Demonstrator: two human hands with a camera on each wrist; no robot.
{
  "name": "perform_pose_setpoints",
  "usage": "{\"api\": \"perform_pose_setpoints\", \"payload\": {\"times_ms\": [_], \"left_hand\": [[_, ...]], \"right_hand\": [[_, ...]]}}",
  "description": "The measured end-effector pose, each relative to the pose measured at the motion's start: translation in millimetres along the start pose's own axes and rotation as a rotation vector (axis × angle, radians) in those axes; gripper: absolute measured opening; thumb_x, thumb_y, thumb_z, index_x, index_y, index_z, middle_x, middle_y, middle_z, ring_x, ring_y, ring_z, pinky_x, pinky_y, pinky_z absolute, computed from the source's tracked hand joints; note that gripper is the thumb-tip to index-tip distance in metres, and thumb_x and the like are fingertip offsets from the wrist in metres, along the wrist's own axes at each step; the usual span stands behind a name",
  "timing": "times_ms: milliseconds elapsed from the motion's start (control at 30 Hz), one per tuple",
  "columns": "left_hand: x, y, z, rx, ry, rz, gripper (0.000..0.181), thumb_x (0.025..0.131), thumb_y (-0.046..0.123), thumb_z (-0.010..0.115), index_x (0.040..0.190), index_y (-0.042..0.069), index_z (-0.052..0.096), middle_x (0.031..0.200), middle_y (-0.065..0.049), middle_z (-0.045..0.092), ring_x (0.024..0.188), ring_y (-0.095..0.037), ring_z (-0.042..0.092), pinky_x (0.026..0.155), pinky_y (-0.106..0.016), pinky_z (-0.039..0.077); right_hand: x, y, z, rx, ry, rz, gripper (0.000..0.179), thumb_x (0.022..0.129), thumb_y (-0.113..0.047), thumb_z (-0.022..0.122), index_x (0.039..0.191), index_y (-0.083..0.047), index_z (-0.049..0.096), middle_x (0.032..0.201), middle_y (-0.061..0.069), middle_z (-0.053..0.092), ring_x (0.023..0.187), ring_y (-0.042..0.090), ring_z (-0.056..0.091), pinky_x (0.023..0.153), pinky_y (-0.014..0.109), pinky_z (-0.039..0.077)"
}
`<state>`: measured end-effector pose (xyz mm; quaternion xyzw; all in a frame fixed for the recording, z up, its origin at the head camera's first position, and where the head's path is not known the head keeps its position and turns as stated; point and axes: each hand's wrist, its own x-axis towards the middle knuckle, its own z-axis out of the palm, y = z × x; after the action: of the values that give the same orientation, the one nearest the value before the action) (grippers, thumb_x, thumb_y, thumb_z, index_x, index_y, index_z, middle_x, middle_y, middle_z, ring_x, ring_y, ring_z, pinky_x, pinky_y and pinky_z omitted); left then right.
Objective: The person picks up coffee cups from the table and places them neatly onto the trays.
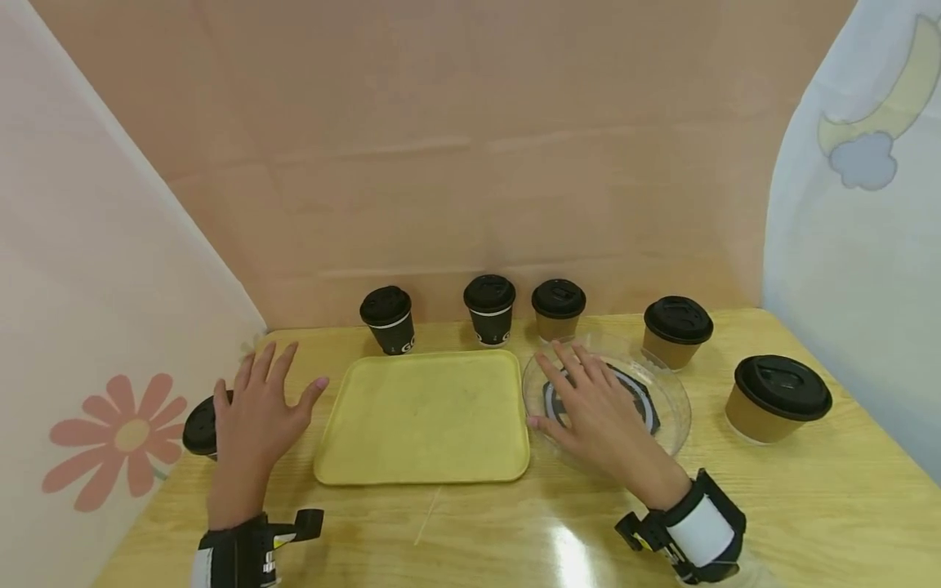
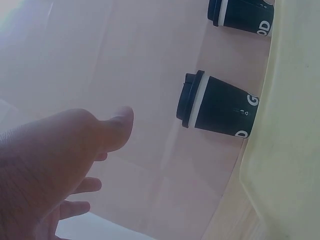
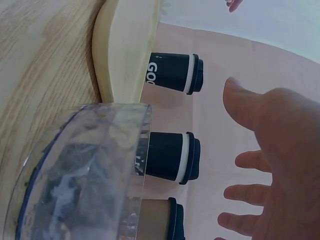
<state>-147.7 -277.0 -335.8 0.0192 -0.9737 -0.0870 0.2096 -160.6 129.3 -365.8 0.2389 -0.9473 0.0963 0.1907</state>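
Observation:
My left hand [image 1: 259,420] hovers with spread fingers left of the yellow tray [image 1: 426,416]. Partly hidden behind it is a dark-lidded cup [image 1: 198,429]. My right hand [image 1: 591,408], fingers also spread, is over a clear round plastic container [image 1: 678,408] with a dark, ring-marked piece in its middle. Both hands are empty; in the right wrist view, the right hand [image 3: 287,160] stands apart from the clear container [image 3: 85,185]. Two black paper cups with black lids, one black cup [image 1: 393,322] and another black cup [image 1: 491,312], stand behind the tray.
Brown cups with black lids line the right: one brown cup [image 1: 559,327] behind the container, a second brown cup [image 1: 669,351] at its back right, a third brown cup [image 1: 760,416] farther right. Pink cloth [image 1: 470,163] hangs behind the wooden table [image 1: 456,539], with pale cloths at both sides.

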Motion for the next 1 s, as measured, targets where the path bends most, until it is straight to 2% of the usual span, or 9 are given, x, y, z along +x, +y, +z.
{"api": "perform_pose_setpoints", "payload": {"times_ms": [167,267,533,700,1000], "left_hand": [[-4.2,-2.6,-1.6,-0.011,-0.021,-0.004,0.071,0.096,0.057,0.049,0.148,0.01,0.038,0.151,-0.025,0.035,0.138,-0.051,0.026,0.101,-0.08,0.014],[-4.5,-3.5,-1.6,-0.013,-0.027,-0.008,0.071,0.096,0.057,0.048,0.149,0.01,0.037,0.151,-0.026,0.035,0.138,-0.051,0.026,0.102,-0.08,0.014],[-3.8,-13.6,-0.7,0.003,-0.051,-0.07,0.074,0.096,0.059,0.046,0.151,0.011,0.033,0.151,-0.027,0.033,0.138,-0.053,0.025,0.101,-0.081,0.013],[-3.6,-19.6,-3.5,-0.009,-0.058,-0.082,0.074,0.097,0.059,0.044,0.152,0.012,0.031,0.153,-0.028,0.03,0.139,-0.053,0.022,0.102,-0.081,0.011],[-3.2,-25.3,-8.8,-0.018,-0.057,-0.094,0.073,0.098,0.057,0.044,0.152,0.01,0.03,0.153,-0.029,0.028,0.14,-0.054,0.02,0.101,-0.082,0.01]], "right_hand": [[-7.5,-3.1,2.7,0.02,-0.027,0.012,0.084,0.083,-0.058,0.067,0.15,-0.014,0.039,0.157,0.016,0.033,0.144,0.041,0.031,0.108,0.064,0.036],[-9.2,-3.5,3.4,0.015,-0.016,0.006,0.084,0.083,-0.058,0.067,0.149,-0.015,0.04,0.157,0.016,0.033,0.143,0.041,0.032,0.107,0.063,0.037],[-4.7,-6.4,5.7,0.021,-0.018,-0.035,0.081,0.084,-0.057,0.067,0.148,-0.013,0.043,0.156,0.018,0.034,0.142,0.043,0.035,0.106,0.062,0.039],[-2.8,-9.4,5.9,0.033,-0.041,-0.035,0.081,0.085,-0.058,0.065,0.148,-0.014,0.042,0.156,0.018,0.034,0.142,0.043,0.034,0.105,0.065,0.039],[-1.5,-12.8,9.0,0.042,-0.029,-0.047,0.081,0.084,-0.057,0.067,0.147,-0.013,0.043,0.154,0.019,0.037,0.142,0.043,0.033,0.105,0.064,0.039]]}}
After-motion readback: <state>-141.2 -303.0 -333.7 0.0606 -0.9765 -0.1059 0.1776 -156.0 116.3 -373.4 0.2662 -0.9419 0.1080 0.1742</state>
